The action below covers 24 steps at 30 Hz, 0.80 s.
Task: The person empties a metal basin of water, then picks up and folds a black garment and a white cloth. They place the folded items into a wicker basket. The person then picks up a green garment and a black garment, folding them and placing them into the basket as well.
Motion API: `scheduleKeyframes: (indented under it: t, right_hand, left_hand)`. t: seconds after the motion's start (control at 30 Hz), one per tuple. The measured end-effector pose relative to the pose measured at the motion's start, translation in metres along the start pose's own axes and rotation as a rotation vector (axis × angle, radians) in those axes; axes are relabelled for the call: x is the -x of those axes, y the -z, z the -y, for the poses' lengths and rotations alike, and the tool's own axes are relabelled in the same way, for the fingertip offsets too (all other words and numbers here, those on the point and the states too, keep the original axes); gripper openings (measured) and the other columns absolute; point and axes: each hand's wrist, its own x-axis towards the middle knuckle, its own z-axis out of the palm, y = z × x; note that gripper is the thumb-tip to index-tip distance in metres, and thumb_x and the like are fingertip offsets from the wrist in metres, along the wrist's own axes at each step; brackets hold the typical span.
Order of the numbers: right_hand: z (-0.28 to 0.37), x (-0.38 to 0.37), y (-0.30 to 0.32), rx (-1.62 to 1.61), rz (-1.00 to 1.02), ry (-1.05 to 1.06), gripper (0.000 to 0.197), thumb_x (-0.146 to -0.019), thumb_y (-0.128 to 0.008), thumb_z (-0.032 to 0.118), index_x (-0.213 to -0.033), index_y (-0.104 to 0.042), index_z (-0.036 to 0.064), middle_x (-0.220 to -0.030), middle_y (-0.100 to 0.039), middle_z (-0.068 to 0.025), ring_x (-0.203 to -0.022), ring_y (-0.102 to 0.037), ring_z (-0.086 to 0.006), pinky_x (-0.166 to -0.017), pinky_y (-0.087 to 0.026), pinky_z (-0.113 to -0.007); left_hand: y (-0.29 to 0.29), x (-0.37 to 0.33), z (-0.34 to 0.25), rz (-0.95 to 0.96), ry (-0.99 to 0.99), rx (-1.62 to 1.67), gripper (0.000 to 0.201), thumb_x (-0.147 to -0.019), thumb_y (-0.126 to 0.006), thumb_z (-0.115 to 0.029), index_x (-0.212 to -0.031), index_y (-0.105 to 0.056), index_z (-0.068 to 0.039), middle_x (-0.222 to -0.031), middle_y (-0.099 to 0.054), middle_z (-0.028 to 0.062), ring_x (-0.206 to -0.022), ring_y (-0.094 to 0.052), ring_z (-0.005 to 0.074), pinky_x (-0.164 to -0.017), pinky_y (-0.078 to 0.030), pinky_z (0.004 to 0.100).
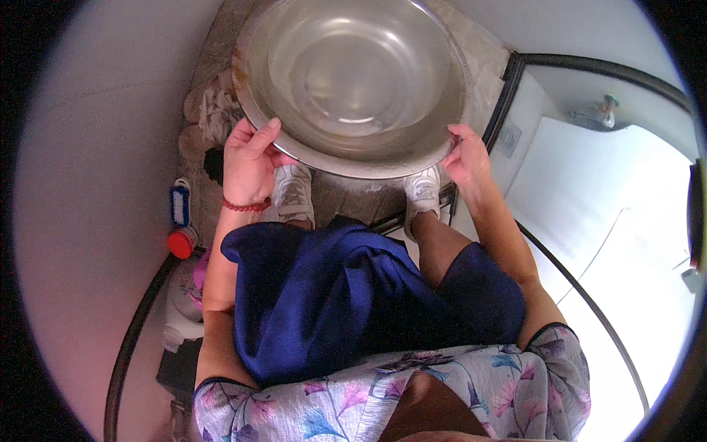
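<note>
A wide, round stainless-steel basin (pixel 346 163) is held out in front of me above the floor, its open side facing up towards me. Round the near left part of its rim my left hand (pixel 250 160) is closed, thumb on top and fingers underneath. My right hand (pixel 468 156) pinches the near right part of the same rim. Brown stains mark the basin's left edge. Light glints off its inside, and I cannot tell whether any clear water lies in it.
Below are my white shoes (pixel 293 191) on a tiled floor. Crumpled grey cloth (pixel 219 114) lies left of the basin. Along the left wall stand a blue brush (pixel 180 205), a red-lidded container (pixel 182 241) and bottles. To the right, a black-edged frame (pixel 596 65) borders a white surface with a tap (pixel 609 112).
</note>
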Motion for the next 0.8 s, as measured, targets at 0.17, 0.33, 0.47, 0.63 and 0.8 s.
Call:
scheduleKeyframes:
  t: [0.17,0.33,0.47,0.63,0.8]
  right_hand:
    - [0.006,0.014,-0.019,-0.016,-0.057,0.014,0.017,-0.082,-0.047,0.008,-0.096,-0.049,-0.0025,-0.091,-0.057,-0.0129,-0.082,-0.058,-0.0276,-0.079,-0.051,-0.042]
    - [0.01,0.02,-0.03,-0.037,-0.029,0.009,0.025,-0.082,-0.048,0.008,-0.104,-0.049,-0.004,-0.102,-0.059,-0.0153,-0.093,-0.058,-0.0299,-0.087,-0.048,-0.044]
    - [0.01,0.02,-0.035,-0.031,-0.093,0.023,0.024,-0.083,-0.046,0.009,-0.103,-0.049,-0.0037,-0.101,-0.057,-0.0161,-0.09,-0.058,-0.0317,-0.083,-0.049,-0.046]
    - [0.009,0.017,-0.031,-0.049,-0.043,-0.001,0.022,-0.082,-0.047,0.009,-0.1,-0.05,-0.0037,-0.099,-0.057,-0.0164,-0.089,-0.059,-0.032,-0.083,-0.049,-0.045]
    - [0.009,0.016,-0.029,-0.04,-0.039,0.004,0.023,-0.081,-0.048,0.009,-0.101,-0.049,-0.0037,-0.098,-0.058,-0.0158,-0.089,-0.059,-0.0308,-0.082,-0.05,-0.044]
  left_hand:
    - [-0.008,-0.003,-0.007,-0.014,-0.018,0.005,0.013,-0.086,-0.055,-0.01,-0.097,-0.056,-0.002,-0.085,-0.064,0.0095,-0.067,-0.065,0.0191,-0.052,-0.056,0.0279]
    - [-0.012,-0.008,-0.015,0.065,-0.029,0.006,0.013,-0.086,-0.055,-0.01,-0.096,-0.055,-0.002,-0.086,-0.064,0.0107,-0.068,-0.065,0.0196,-0.052,-0.057,0.0281]
    - [-0.013,-0.011,-0.018,0.092,-0.05,0.011,0.013,-0.087,-0.055,-0.01,-0.095,-0.055,-0.001,-0.086,-0.064,0.0112,-0.069,-0.065,0.0199,-0.053,-0.057,0.0286]
    - [-0.014,-0.013,-0.021,0.11,-0.058,0.006,0.015,-0.087,-0.055,-0.011,-0.098,-0.056,-0.001,-0.088,-0.064,0.0116,-0.07,-0.065,0.02,-0.054,-0.057,0.0292]
    - [-0.018,-0.011,-0.023,0.12,-0.068,0.018,0.016,-0.087,-0.056,-0.011,-0.099,-0.056,-0.001,-0.089,-0.064,0.0115,-0.071,-0.065,0.0198,-0.055,-0.057,0.0296]
